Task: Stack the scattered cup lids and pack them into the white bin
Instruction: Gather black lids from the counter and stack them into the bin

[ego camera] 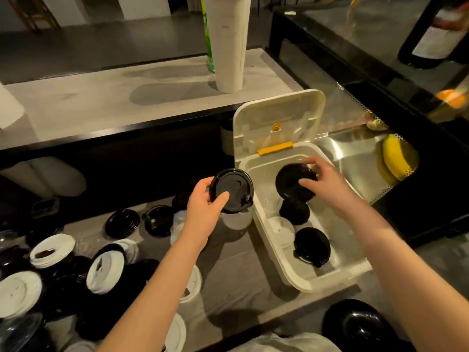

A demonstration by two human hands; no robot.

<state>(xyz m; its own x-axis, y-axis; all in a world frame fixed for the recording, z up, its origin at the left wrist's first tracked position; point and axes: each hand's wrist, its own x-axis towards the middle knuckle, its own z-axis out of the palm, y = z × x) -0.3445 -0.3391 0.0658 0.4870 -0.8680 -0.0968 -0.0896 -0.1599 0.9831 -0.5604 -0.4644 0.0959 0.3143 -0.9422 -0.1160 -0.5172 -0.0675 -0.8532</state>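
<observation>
The white bin stands open on the counter, its hinged lid tipped back. Inside lie black lids and a white lid. My right hand is over the bin's far end and grips a black lid stack, which is blurred. My left hand holds another black lid just left of the bin's rim, thumb on its top. Scattered black and white lids cover the counter at lower left.
A tall white cup stack stands on the raised shelf behind. A yellow banana lies in a metal tray to the right. A dark bottle is at the far right. A black lid sits at the bottom right.
</observation>
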